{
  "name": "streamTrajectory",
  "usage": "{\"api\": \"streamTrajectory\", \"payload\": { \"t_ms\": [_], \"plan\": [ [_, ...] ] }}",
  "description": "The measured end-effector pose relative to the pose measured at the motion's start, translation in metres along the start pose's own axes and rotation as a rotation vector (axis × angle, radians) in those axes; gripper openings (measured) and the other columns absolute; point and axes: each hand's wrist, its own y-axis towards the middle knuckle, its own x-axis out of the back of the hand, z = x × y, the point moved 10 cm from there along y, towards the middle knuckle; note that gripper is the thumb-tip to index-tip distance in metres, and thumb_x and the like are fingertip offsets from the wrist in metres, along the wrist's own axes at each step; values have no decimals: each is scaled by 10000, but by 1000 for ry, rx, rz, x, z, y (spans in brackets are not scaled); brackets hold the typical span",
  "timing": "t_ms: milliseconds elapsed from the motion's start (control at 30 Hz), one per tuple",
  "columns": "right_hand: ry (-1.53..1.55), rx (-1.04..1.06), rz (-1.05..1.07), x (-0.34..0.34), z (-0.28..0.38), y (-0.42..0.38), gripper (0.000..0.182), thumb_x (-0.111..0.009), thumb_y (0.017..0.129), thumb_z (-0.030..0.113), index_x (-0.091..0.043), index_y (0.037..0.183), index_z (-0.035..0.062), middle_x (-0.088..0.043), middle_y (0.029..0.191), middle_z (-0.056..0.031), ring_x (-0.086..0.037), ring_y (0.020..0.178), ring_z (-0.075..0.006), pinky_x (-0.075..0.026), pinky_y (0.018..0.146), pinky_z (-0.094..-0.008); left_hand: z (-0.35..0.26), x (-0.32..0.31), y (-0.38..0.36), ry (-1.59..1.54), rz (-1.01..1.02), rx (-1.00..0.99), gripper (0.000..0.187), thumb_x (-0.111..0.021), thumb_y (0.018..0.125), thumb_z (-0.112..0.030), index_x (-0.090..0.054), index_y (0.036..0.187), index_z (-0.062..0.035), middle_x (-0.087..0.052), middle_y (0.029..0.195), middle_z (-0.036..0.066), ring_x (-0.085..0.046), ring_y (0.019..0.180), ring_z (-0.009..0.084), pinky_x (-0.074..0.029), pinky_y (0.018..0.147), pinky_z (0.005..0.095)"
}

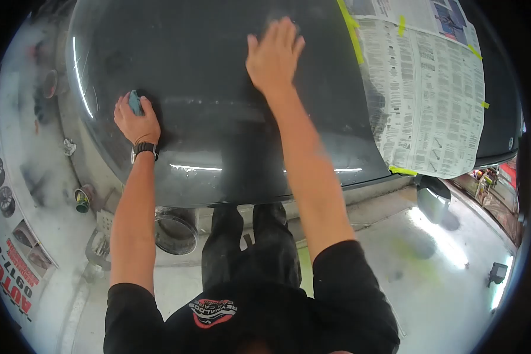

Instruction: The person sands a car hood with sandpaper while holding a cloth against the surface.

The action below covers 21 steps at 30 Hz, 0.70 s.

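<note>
In the head view a glossy dark grey car panel (212,65) spreads out before me. My left hand (137,123), with a black watch (144,150) on its wrist, is closed around a small blue-grey sanding block (135,102) over the panel's left part. Farther up and to the right, my right hand (276,56) lies flat on the panel, fingers stretched out and a little blurred at the tips. Nothing shows in its grasp. White light streaks and my own dark reflection appear on the paint.
Newspaper (425,88) covers the panel's right side, held by yellow-green masking tape (403,171). At lower left are a small can (83,198) and a dark round basin (175,231). A printed banner (9,236) stands at far left; a small floodlight (497,272) sits on the right.
</note>
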Motion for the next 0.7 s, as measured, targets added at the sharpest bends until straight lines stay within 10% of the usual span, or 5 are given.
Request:
{"api": "streamTrajectory", "payload": {
  "t_ms": [100,267,533,700],
  "plan": [
    [42,34,79,-7,-1,18,633,-607,1062,405,-502,1451,-84,-459,1607,-283,-417,1498,-411,-284,1214,-662,0,3,-1,-11,6,-15,466,-696,986,-351,-665,1337,-46,-645,1419,200,-560,1353,401,-428,1153,515],
    [-183,-136,401,63,-34,-167,702,-593,1068,395,-425,1570,-65,-335,1711,-272,-315,1588,-435,-250,1218,-712,-3,2,2,-20,24,-11,440,-706,972,-305,-665,1312,-29,-634,1416,228,-553,1346,427,-415,1150,540],
    [-55,110,31,-23,-14,52,655,-566,1084,400,-473,1522,-77,-404,1655,-287,-390,1530,-458,-330,1202,-674,0,3,0,-8,-7,-15,441,-711,984,-317,-667,1331,-48,-643,1415,223,-544,1367,427,-405,1168,537],
    [-15,179,220,32,-31,-69,663,-594,1079,340,-421,1588,-47,-345,1704,-278,-353,1564,-467,-315,1220,-672,-3,9,1,-35,-24,-8,434,-723,964,-299,-673,1317,-51,-642,1419,236,-555,1361,472,-406,1158,585]
  ]
}}
